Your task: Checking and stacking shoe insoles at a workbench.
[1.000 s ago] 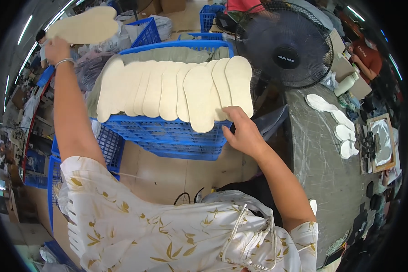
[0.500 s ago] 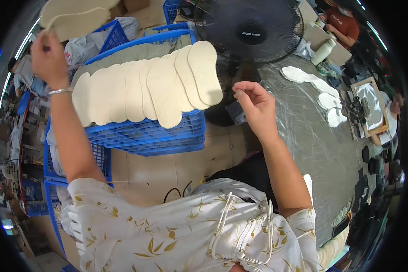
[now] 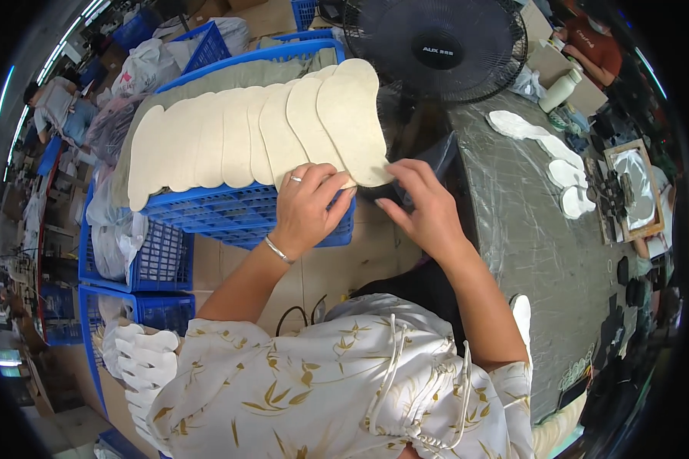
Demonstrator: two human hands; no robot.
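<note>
A row of overlapping cream insoles (image 3: 199, 141) fans across grey-green cloth on top of a blue crate (image 3: 237, 210) in front of me. My left hand (image 3: 311, 200), with a ring and a bracelet, is at the near ends of the insoles toward the right. Its thumb and forefinger close on the edge of one insole (image 3: 314, 115). My right hand (image 3: 429, 203) is beside the rightmost insole (image 3: 352, 122), its forefinger at that piece's near right corner. The right thumb stands apart from the forefinger, with nothing visible between them.
A black fan (image 3: 436, 50) stands beyond the crate. On the right, a plastic-covered table (image 3: 513, 229) bears white insole-shaped pieces (image 3: 563, 172), a pale bottle (image 3: 560, 90) and a wooden frame (image 3: 635, 187). More blue crates (image 3: 161, 256) with bags stand left. Other people work farther off.
My left hand has come from the far left, where it held cream insole material, to the right end of the row. That material is out of view. My right hand has moved to the rightmost insole.
</note>
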